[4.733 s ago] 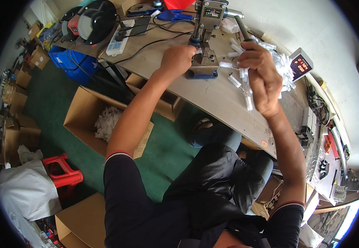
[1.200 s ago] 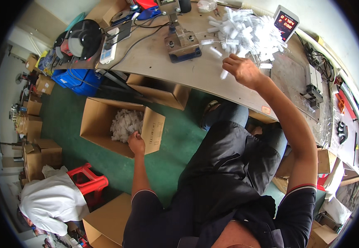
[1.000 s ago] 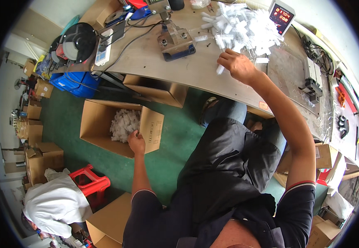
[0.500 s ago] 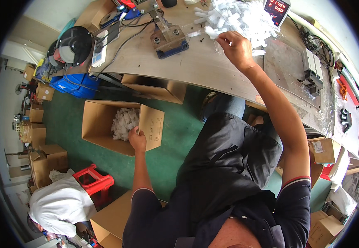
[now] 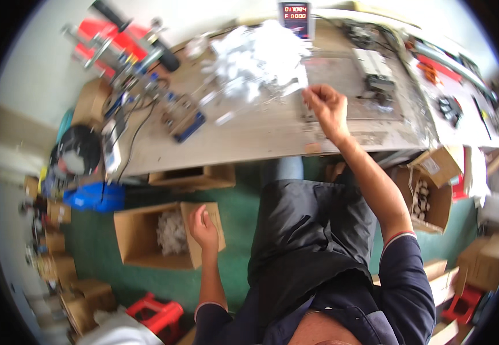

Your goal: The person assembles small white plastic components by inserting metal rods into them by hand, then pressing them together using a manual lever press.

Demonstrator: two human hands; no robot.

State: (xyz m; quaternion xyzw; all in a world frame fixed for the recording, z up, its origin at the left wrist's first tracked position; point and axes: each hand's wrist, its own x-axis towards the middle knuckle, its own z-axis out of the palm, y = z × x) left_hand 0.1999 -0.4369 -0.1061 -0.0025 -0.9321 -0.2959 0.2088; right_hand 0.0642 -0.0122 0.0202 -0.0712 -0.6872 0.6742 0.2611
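Note:
My left hand (image 5: 203, 227) hangs low beside my lap, its fingers spread and empty, resting on the inner flap of an open cardboard box (image 5: 137, 253) on the green floor. White bagged pieces (image 5: 172, 233) lie inside that box. My right hand (image 5: 327, 106) is up on the worn wooden table (image 5: 249, 141), fingers curled into a loose fist just right of a heap of small white bagged parts (image 5: 255, 54). The picture is blurred, so whether the fist holds a piece is unclear.
A small press tool with a blue base (image 5: 183, 118) and cables sit left of the heap. A counter with a red display (image 5: 295, 14) stands behind it. Under the table is a flat box (image 5: 195, 175); another open box (image 5: 428, 195) sits right, a red stool (image 5: 157, 313) behind me.
My right hand has drawn back out of the white heap toward its right edge and closed. The view has swung right. My left hand has stayed at the box flap.

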